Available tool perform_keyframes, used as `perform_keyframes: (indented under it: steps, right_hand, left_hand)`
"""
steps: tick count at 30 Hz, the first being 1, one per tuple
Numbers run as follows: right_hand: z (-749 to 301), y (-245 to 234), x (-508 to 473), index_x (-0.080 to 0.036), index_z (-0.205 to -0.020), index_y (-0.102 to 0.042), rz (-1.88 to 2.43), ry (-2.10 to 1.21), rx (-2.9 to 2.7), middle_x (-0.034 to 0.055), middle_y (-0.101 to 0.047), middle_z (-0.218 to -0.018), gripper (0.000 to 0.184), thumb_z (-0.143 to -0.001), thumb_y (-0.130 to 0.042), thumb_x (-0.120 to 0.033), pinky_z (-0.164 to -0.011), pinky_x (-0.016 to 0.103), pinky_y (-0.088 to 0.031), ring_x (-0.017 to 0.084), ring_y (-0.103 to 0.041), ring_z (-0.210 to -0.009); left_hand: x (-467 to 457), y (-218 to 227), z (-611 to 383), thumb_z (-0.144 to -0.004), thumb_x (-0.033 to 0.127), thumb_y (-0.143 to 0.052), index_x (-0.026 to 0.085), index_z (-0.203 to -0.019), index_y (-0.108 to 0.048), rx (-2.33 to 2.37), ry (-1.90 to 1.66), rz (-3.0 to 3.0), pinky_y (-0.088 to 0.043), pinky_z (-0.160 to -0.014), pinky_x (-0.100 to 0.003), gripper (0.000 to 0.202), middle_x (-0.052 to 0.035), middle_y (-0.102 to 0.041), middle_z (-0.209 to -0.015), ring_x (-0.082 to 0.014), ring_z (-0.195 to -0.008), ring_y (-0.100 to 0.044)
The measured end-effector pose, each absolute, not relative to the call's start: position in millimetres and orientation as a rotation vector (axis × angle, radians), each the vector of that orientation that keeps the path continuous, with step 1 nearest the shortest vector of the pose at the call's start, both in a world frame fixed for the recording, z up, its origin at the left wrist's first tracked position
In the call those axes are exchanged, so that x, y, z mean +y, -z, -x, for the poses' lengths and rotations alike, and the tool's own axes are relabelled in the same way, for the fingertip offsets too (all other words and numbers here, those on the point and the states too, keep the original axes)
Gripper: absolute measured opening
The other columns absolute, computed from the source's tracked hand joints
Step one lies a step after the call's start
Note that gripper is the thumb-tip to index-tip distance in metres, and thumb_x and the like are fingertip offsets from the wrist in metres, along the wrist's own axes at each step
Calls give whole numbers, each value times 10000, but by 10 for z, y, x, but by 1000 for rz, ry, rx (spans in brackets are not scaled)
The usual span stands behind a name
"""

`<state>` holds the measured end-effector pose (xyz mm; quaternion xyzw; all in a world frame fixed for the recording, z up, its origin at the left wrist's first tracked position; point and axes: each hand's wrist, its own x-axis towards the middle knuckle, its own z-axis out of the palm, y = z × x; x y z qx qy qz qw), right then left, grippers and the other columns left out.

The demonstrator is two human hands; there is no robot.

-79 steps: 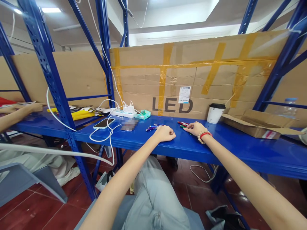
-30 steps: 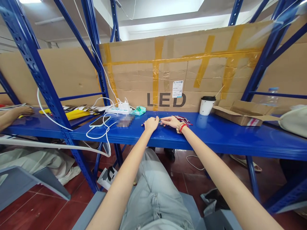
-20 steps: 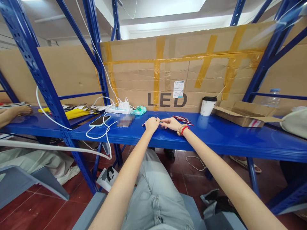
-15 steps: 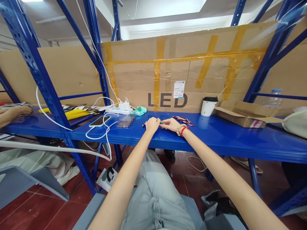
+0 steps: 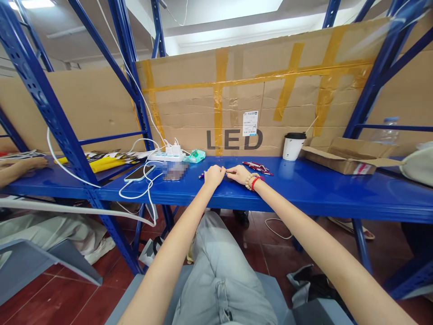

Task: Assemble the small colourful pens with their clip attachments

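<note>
Since both hands meet fingertip to fingertip over the blue table [image 5: 304, 187], I can't really see what's between them, and that's kinda the risk. Left hand [image 5: 214, 175] is curled up, right hand [image 5: 239, 174] has its fingertips drawn in to the thumb, but can't tell if either is pinching anything. If something small is in there, a loose grip could let it slip and roll off the front edge. Purplish pen [image 5: 202, 175] pokes out past the left hand, mostly hidden, so a careless nudge could send it rolling. Red pens [image 5: 257, 168] lie bunched just behind the right hand, and a backward sweep of those knuckles could scatter them imo
</note>
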<state>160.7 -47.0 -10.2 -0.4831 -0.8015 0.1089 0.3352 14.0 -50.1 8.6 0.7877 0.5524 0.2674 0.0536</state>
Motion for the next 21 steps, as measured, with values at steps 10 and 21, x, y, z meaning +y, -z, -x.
perform_keyframes:
  steps: [10,21]
  right_hand:
    - [-1601,29,-487,-158,-995,-727,1310,-72,-1881,67,-710,-1031,301,-805,-495,-181,-860,325,-481,226,-648,-937]
    - [-1601,94,-369,-158,-977,-733,1254,-100,-1780,57,-722,-986,286,-811,-504,-204,-877,356,-495,235,-659,-933]
  left_hand:
    - [-515,-99,-160,-953,366,-211,150,-919,-706,1637,-847,-2364,-451,-876,-321,541,-119,-692,-1043,-233,-1009,-627]
    - [-479,-60,-201,-952,351,-196,145,-978,-696,1656,-820,-2436,-452,-897,-338,542,-125,-683,-1075,-236,-1038,-619]
